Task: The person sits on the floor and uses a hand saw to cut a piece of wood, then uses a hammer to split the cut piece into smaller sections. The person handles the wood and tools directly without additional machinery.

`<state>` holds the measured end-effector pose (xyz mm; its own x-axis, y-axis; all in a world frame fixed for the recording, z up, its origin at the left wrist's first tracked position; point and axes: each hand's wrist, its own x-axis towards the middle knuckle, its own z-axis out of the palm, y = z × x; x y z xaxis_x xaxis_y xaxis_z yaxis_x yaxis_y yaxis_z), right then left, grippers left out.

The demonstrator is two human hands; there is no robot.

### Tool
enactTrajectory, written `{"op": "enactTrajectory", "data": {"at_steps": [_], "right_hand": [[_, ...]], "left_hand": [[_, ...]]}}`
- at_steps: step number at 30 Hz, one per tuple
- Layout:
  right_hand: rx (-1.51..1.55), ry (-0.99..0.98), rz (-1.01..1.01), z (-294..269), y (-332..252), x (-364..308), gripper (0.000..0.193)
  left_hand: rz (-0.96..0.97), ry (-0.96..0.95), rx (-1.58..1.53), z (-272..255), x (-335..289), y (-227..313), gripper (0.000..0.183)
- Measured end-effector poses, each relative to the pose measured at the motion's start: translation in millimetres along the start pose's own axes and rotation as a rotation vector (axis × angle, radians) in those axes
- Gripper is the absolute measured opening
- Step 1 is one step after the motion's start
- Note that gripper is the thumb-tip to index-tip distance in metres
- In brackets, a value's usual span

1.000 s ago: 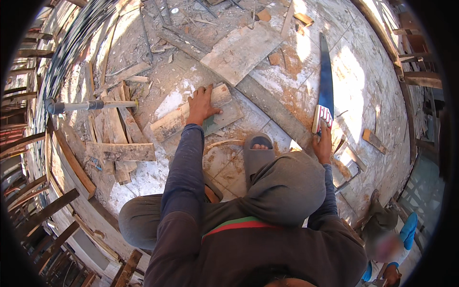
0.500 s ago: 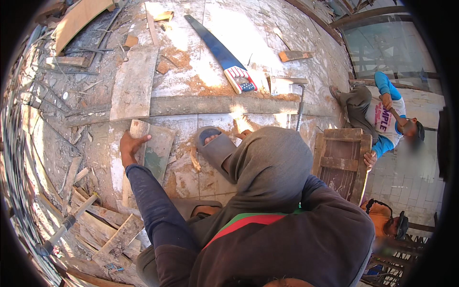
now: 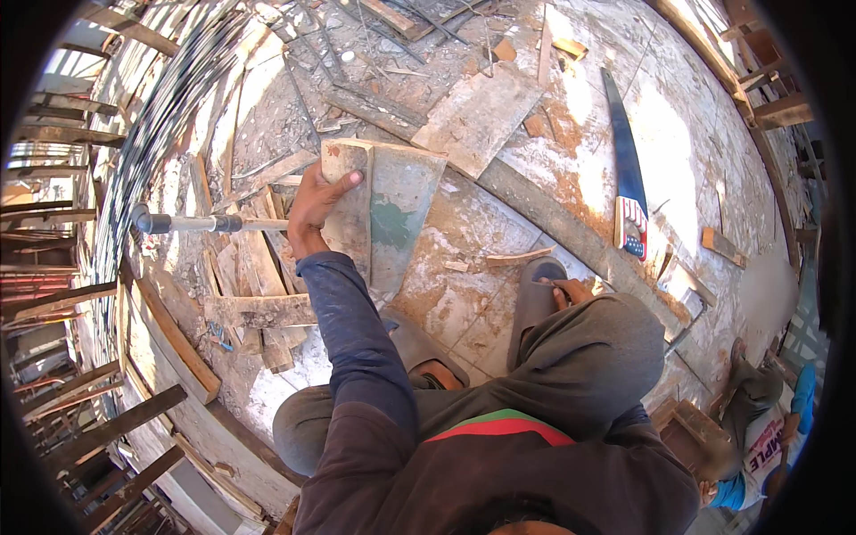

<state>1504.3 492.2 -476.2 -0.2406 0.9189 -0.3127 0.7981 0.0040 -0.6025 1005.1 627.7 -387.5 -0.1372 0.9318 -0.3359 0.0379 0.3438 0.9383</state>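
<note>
My left hand (image 3: 319,203) is closed round the left edge of a wooden board (image 3: 346,201), its thumb lying over the face. The board looks joined to a wider grey panel (image 3: 397,236) with a green patch, and both lean upright before me. My right hand (image 3: 573,291) shows only in part beside my right knee, next to the grey sandal (image 3: 535,308); the knee hides the rest, and what it holds, if anything, does not show. A handsaw (image 3: 627,152) with a dark blue blade and a red, white and blue handle lies on the floor to the right.
A rod-like tool (image 3: 192,223) with a dark end lies left of my hand over scrap wood (image 3: 259,308). A long plank (image 3: 580,241) crosses the floor beyond my feet. Thin rods (image 3: 152,152) are bundled at far left. Another person (image 3: 765,437) is at lower right by a wooden frame.
My view has swung left, so the floor things sit further right. My left hand has raised the board and panel off the floor. The co-worker now shows lower at the right rim.
</note>
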Motion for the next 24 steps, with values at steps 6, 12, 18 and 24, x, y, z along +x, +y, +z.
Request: {"op": "enactTrajectory", "data": {"at_steps": [6, 12, 18, 24], "right_hand": [[0.292, 0.125, -0.320, -60, -70, 116, 0.041], [0.373, 0.251, -0.600, -123, -165, 190, 0.047], [0.688, 0.319, -0.434, -113, -146, 181, 0.027], [0.523, 0.641, -0.164, -131, -105, 180, 0.030]], "left_hand": [[0.384, 0.172, -0.114, 34, -7, 37, 0.046], [0.558, 0.141, -0.345, 113, 17, 65, 0.047], [0.588, 0.123, -0.409, 165, 40, 60, 0.054], [0.443, 0.237, -0.714, 173, 58, 39, 0.056]]}}
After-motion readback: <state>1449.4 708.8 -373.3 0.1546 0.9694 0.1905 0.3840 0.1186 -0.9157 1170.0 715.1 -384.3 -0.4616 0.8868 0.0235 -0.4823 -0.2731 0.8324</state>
